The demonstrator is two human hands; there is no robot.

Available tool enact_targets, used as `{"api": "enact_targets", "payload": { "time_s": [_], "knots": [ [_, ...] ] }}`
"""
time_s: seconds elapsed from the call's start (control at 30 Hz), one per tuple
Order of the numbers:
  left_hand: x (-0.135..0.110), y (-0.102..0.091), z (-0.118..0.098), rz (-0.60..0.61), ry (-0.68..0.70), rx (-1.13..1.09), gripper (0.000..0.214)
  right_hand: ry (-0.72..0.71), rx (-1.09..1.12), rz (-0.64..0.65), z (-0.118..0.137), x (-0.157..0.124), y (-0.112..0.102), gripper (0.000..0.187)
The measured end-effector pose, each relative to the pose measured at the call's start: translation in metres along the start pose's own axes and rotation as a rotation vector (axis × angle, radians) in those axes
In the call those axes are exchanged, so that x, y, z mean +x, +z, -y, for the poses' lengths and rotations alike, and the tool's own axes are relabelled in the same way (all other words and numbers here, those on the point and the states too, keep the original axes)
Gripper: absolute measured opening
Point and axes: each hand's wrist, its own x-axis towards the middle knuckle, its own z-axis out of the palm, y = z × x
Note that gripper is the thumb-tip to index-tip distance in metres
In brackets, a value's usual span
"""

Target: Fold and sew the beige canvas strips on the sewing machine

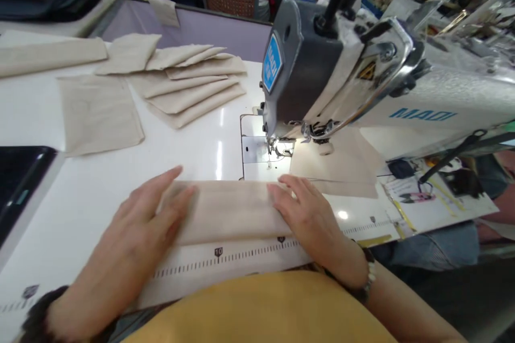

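Cloth (231, 211), its opposite ends under the left hand (139, 233) and right hand (311, 220), fingers slightly parted, grip unclear, flat at the table's (193, 144) near edge; machine (306, 59) beyond; fabric pieces (197, 108) toward the far edge.

"MAQI" is printed on the blue badge (272, 62) of the sewing machine head (309, 59) | smaller characters beneath are too blurred to be read | "MAQI" is repeated in blue on the machine arm (466, 99) | a triangular warning sign (367, 71) is displayed behind the head | "10" is marked on the ruler scale (249, 254)
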Motion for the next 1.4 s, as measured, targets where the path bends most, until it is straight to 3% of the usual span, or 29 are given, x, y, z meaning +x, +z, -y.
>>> {"api": "enact_targets", "payload": {
  "time_s": [0.1, 0.23, 0.27, 0.4, 0.47, 0.7, 1.0, 1.13, 1.2, 1.3, 1.4],
  "knots": [
    [0.007, 0.0, 0.0, 0.13, 0.226, -0.014, 0.042, -0.211, 0.06, 0.137, -0.004, 0.01, -0.006, 0.028],
    [0.026, -0.001, -0.022, 0.09, 0.207, 0.052, 0.035, -0.206, -0.022, 0.259, 0.006, 0.02, -0.009, 0.016],
    [0.03, -0.001, -0.03, 0.08, 0.19, 0.108, 0.034, -0.185, -0.054, 0.257, 0.011, 0.021, -0.007, 0.017],
    [0.035, 0.006, -0.055, 0.121, 0.106, 0.293, 0.05, -0.115, -0.148, 0.138, 0.029, 0.014, 0.008, 0.053],
    [0.032, 0.012, -0.059, 0.086, 0.065, 0.318, 0.056, -0.091, -0.165, 0.082, 0.032, 0.009, 0.018, 0.055],
    [0.025, 0.025, -0.05, 0.009, 0.012, 0.283, 0.062, -0.024, -0.098, 0.065, 0.026, 0.0, 0.029, 0.047],
    [-0.005, 0.005, -0.015, -0.122, -0.141, 0.466, 0.057, -0.003, -0.087, 0.069, 0.028, 0.0, 0.03, 0.045],
    [-0.011, 0.0, -0.03, -0.064, 0.125, 0.354, 0.036, 0.007, -0.09, 0.071, 0.028, 0.0, 0.029, 0.045],
    [-0.001, 0.002, -0.037, -0.016, 0.227, 0.281, 0.035, 0.018, -0.106, 0.066, 0.028, 0.001, 0.025, 0.046],
    [0.031, 0.007, -0.036, -0.018, 0.179, 0.279, 0.037, 0.039, -0.12, 0.095, 0.023, 0.007, 0.015, 0.036],
    [0.074, 0.011, -0.029, 0.061, 0.175, 0.322, 0.044, -0.063, -0.104, 0.168, 0.005, 0.015, 0.005, 0.021]
  ]
}}
